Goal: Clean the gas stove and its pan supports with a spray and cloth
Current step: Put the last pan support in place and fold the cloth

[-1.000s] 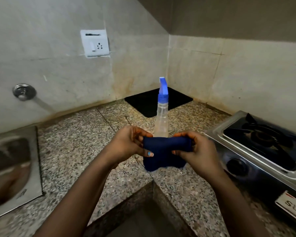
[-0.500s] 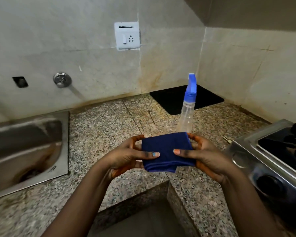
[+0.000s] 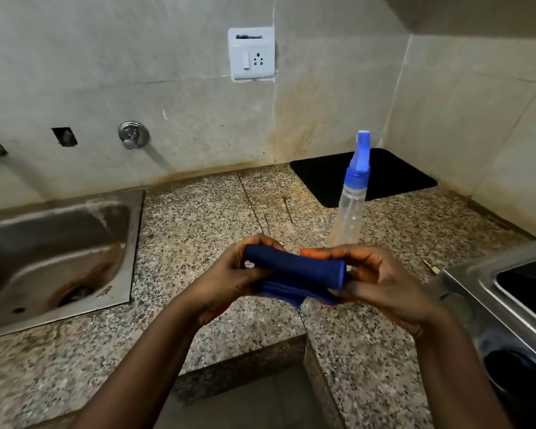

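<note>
Blue cloth (image 3: 294, 275), flat 0.5 s ago, is now folded over, gripped by left hand (image 3: 229, 280) and right hand (image 3: 381, 283). Spray bottle (image 3: 351, 196) and stove (image 3: 489, 292) wait untouched.

Speckled granite counter (image 3: 198, 230), upright spray bottle (image 3: 348, 212), black mat (image 3: 393, 178) (corner), steel stove (image 3: 489, 292)

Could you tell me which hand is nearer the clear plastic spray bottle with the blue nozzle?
Right. The right hand is just in front of the spray bottle; the left hand is farther off to its left.
</note>
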